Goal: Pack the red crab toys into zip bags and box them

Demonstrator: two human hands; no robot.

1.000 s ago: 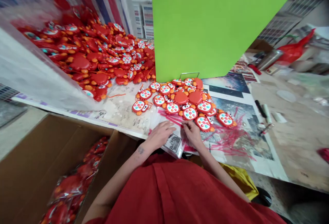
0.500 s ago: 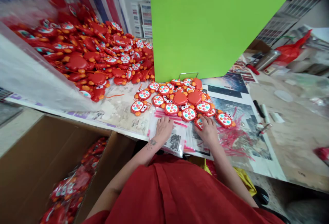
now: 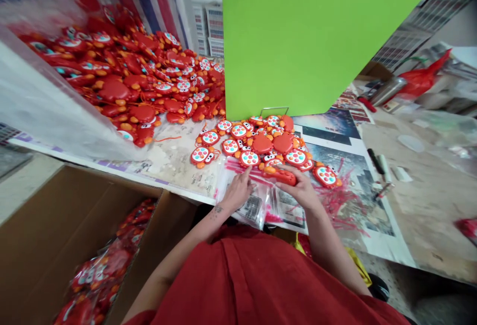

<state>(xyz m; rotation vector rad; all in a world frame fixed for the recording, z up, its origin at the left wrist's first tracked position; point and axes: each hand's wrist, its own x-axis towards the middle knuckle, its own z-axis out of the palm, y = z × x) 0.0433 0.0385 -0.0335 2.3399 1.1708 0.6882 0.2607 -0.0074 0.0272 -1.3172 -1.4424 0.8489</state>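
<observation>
Two bare hands fill my feed. The right hand [image 3: 300, 191] has its fingers curled around a red crab-shaped toy [image 3: 283, 177], which it holds tilted on edge over a clear plastic bag [image 3: 250, 206]. The left hand [image 3: 236, 192] lies on the bag, fingers nearly together; I cannot tell whether they pinch it. More crab toys [image 3: 249, 158] sit clustered just beyond, beside a large heap [image 3: 126, 76], and bagged toys [image 3: 104, 270] lie in a cardboard box [image 3: 74, 215].

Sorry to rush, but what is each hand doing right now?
Left hand: fingers on a clear plastic bag, grip unclear.
Right hand: closed, holding a red crab-shaped toy.
</observation>
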